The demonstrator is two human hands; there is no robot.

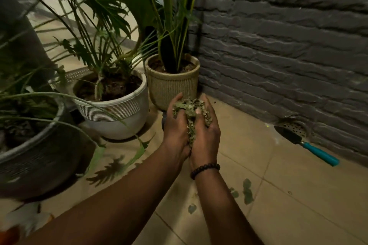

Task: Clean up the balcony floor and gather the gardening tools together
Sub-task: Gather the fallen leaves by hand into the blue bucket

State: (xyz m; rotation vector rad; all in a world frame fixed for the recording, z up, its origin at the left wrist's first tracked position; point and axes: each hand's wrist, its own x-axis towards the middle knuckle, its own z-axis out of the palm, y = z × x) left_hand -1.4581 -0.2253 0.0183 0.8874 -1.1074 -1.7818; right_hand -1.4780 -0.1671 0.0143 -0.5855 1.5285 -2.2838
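Honestly can't spot any readable text here. No labels, brand names or numbers on anything, as far as I can see.

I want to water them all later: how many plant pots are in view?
3. A beige ribbed pot stands in the corner by the brick wall, a white pot to its left, and a dark pot at the left edge. Others may be hidden behind the leaves.
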